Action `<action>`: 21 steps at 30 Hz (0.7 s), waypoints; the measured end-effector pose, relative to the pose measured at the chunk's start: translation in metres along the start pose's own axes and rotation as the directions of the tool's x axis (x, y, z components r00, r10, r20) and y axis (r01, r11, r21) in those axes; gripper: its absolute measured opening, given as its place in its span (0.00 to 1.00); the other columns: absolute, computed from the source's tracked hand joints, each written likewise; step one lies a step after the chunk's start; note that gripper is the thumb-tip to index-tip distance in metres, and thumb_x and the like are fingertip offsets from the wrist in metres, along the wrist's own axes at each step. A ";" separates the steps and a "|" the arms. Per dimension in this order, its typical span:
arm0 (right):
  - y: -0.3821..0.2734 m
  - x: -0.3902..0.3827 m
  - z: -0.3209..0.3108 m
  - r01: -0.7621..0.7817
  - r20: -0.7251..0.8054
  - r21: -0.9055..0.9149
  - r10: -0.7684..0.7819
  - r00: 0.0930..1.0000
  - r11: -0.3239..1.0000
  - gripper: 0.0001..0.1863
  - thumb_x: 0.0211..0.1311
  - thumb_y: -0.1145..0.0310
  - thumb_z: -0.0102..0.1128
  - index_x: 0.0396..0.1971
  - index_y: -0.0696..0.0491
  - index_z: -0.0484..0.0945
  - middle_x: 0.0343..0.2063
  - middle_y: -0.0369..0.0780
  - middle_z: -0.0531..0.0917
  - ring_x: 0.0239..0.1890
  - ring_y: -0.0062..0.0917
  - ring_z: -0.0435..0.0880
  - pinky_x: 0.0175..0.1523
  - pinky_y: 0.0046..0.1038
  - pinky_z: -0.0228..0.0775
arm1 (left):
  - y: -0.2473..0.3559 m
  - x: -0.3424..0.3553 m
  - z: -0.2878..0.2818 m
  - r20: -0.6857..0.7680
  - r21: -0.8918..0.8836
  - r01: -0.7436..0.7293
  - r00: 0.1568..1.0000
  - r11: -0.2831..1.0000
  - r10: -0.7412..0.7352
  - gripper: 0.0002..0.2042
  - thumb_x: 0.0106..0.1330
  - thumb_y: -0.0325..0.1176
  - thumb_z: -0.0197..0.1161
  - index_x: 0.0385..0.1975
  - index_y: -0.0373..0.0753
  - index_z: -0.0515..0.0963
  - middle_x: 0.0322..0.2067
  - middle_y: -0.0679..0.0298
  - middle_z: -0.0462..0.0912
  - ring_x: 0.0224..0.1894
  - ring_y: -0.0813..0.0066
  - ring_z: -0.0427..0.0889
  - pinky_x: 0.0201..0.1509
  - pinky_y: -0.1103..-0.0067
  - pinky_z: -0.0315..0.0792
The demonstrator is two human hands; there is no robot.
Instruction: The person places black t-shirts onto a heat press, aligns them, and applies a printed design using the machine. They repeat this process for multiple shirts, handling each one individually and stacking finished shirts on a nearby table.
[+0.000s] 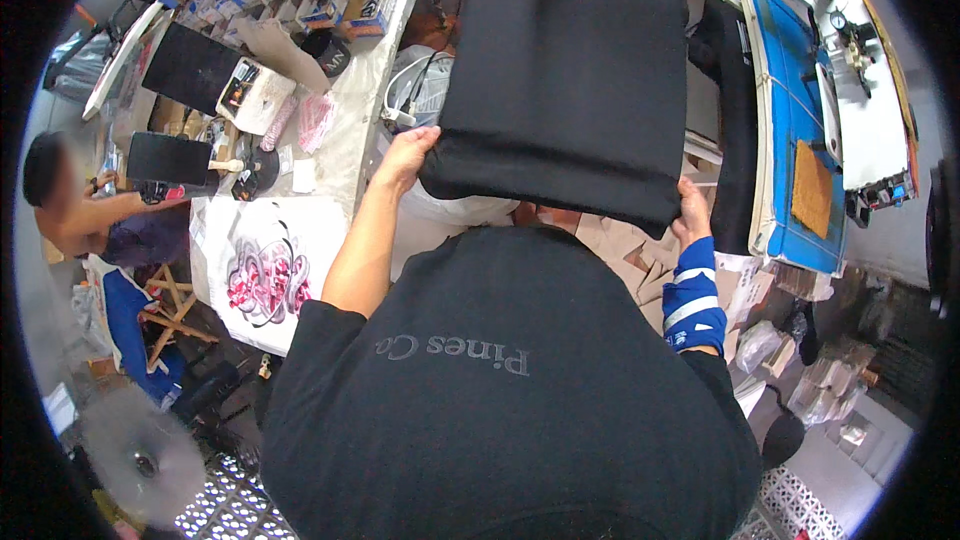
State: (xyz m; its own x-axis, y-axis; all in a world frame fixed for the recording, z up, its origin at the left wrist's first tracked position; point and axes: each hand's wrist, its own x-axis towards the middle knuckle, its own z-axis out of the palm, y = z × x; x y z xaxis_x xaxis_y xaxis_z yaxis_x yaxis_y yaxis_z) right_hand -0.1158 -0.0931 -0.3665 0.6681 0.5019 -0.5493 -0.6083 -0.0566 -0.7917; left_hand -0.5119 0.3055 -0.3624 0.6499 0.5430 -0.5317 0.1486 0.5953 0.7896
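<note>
Head view, clock face: centred on the black cloth, 12 at the top of the picture, 6 toward my chest.
Cloth's place: right ahead of me at 12 o'clock from my black shirt, its near edge just beyond my chest.
Cloth's long axis: roughly 12 to 6, a little longer that way than across; the far end meets the picture's rim.
Near edge: runs from about 8 to between 4 and 5, a soft band along it; the 4-to-5 end sits lower in the picture.
Left fingers: closed on the corner at about 8 o'clock; from them the cloth spreads toward 2.
Right fingers: closed on the corner between 4 and 5; from them the cloth spreads toward 10 and 11.
Nearer side: neither, as I touch the cloth on both; my left grip is simply farther up the picture.
Underneath: I cannot tell what bears the cloth, or whether anything stiff lies inside it.
Blue panel: at 3 o'clock, apart from the cloth, a brown pad on its near part.
Plastic bag: at 9 o'clock, just beside the cloth.
Worktop: farther out past 9, with small boxes on it.
Printed white sheet: at 8 o'clock, beyond my left forearm.
Cardboard pieces: between 5 and 6, below the near edge.
</note>
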 end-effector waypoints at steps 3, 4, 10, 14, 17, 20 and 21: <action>0.006 0.007 0.021 -0.158 -0.055 -0.173 0.151 0.987 0.972 0.23 0.79 0.55 0.43 0.59 0.56 0.77 0.52 0.41 0.84 0.50 0.34 0.85 0.57 0.40 0.78 | -0.041 -0.004 -0.004 -0.013 0.001 -0.111 0.994 0.994 0.111 0.14 0.75 0.41 0.60 0.47 0.36 0.84 0.39 0.65 0.88 0.39 0.77 0.84 0.46 0.76 0.78; 0.003 0.018 0.003 -0.164 -0.008 -0.161 0.164 0.986 0.973 0.21 0.79 0.58 0.44 0.60 0.55 0.76 0.52 0.41 0.84 0.49 0.33 0.85 0.57 0.37 0.78 | -0.033 -0.009 0.007 -0.158 0.282 -0.097 0.977 0.954 0.146 0.14 0.73 0.40 0.62 0.44 0.35 0.84 0.39 0.63 0.88 0.40 0.76 0.84 0.47 0.75 0.77; -0.060 0.050 -0.006 0.196 -0.215 -0.395 -0.298 0.930 0.897 0.36 0.76 0.42 0.49 0.69 0.55 0.65 0.62 0.45 0.77 0.58 0.37 0.80 0.59 0.37 0.73 | -0.056 -0.105 -0.056 -0.571 0.786 0.050 0.440 0.616 0.693 0.12 0.64 0.36 0.65 0.42 0.36 0.82 0.44 0.53 0.83 0.50 0.55 0.80 0.59 0.63 0.71; -0.064 0.022 0.072 0.257 0.133 -0.717 -0.234 0.963 0.648 0.45 0.73 0.40 0.53 0.74 0.59 0.55 0.73 0.49 0.63 0.75 0.41 0.60 0.76 0.38 0.50 | -0.111 -0.168 -0.108 -0.653 0.701 0.573 0.275 0.425 0.705 0.25 0.68 0.41 0.62 0.62 0.37 0.72 0.67 0.55 0.68 0.71 0.54 0.62 0.74 0.55 0.53; -0.078 0.032 0.074 0.324 0.178 -0.929 -0.553 0.814 0.177 0.44 0.68 0.41 0.61 0.71 0.60 0.62 0.72 0.54 0.62 0.74 0.45 0.59 0.76 0.41 0.52 | -0.133 -0.177 -0.118 -0.672 0.657 0.654 0.282 0.375 0.685 0.29 0.71 0.45 0.58 0.68 0.37 0.66 0.71 0.57 0.64 0.75 0.55 0.56 0.78 0.55 0.46; -0.068 0.002 0.116 0.352 0.391 -0.911 -0.717 0.577 -0.214 0.39 0.64 0.49 0.67 0.66 0.61 0.69 0.67 0.57 0.66 0.71 0.50 0.63 0.74 0.44 0.56 | -0.136 -0.171 -0.131 -0.758 0.587 0.623 0.200 0.516 0.620 0.29 0.71 0.45 0.58 0.69 0.38 0.67 0.70 0.59 0.64 0.75 0.58 0.56 0.78 0.55 0.47; -0.065 -0.012 0.132 0.383 0.472 -0.874 -0.706 0.528 -0.298 0.38 0.64 0.50 0.68 0.65 0.60 0.70 0.66 0.56 0.67 0.70 0.50 0.64 0.74 0.45 0.57 | -0.137 -0.172 -0.131 -0.779 0.568 0.644 0.221 0.512 0.586 0.29 0.71 0.45 0.59 0.68 0.37 0.68 0.70 0.59 0.65 0.75 0.57 0.56 0.78 0.55 0.47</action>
State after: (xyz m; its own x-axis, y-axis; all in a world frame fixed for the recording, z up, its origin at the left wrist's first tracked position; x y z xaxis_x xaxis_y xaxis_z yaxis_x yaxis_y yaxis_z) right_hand -0.1405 0.0183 -0.2737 0.5801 0.7124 0.3949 0.8118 -0.5455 -0.2083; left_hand -0.7415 0.2082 -0.4195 -0.3503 0.9305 0.1071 0.9182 0.3185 0.2356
